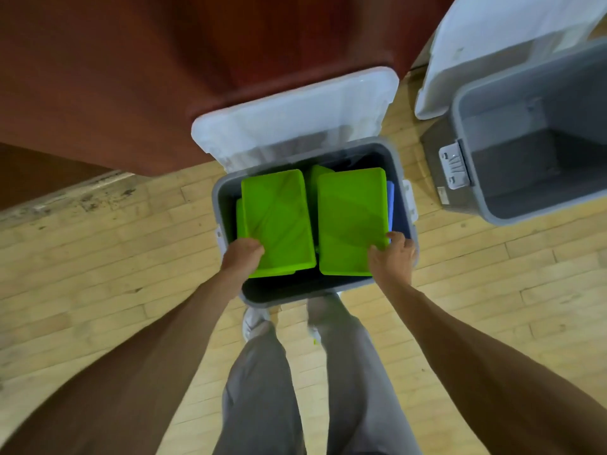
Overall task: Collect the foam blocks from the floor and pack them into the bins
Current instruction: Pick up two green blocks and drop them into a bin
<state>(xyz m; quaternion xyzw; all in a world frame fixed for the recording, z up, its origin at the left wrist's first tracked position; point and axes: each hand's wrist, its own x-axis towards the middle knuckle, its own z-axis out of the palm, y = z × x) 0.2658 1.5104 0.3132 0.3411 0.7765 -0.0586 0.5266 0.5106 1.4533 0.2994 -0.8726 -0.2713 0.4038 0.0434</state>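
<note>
Left hand grips the left green block, right hand the right green block — fingers curled round near edges. Lower both flat into the grey bin, then release.

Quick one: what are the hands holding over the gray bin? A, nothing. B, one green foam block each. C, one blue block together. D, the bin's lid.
B: the left hand grips the left green block and the right hand grips the right green block, both over the gray bin.
</note>
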